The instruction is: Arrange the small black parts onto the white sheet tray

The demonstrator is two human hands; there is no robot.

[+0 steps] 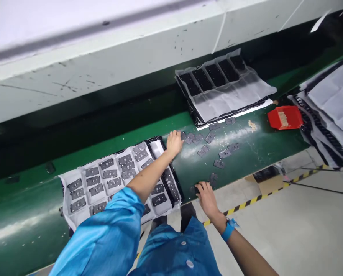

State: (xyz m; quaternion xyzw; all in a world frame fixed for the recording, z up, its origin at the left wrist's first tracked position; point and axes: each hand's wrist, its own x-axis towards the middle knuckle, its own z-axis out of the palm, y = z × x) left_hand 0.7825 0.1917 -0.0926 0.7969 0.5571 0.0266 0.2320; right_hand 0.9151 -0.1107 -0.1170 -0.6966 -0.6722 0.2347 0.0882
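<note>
**Both hands down among the dark parts**

Nearest, the right hand presses on a dark part at the green worktop's front edge; fingers curled over it, grasp unclear. Beside it, the filled tray of parts. Further out, the left hand lies flat, fingers touching loose parts (scattered across the belt). Beyond: a red bin and a covered tray.

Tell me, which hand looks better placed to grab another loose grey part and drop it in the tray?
Probably the left hand: it rests between the tray and the nearest loose parts, almost touching them. The right hand sits at the belt's near edge, on a single part.
</note>
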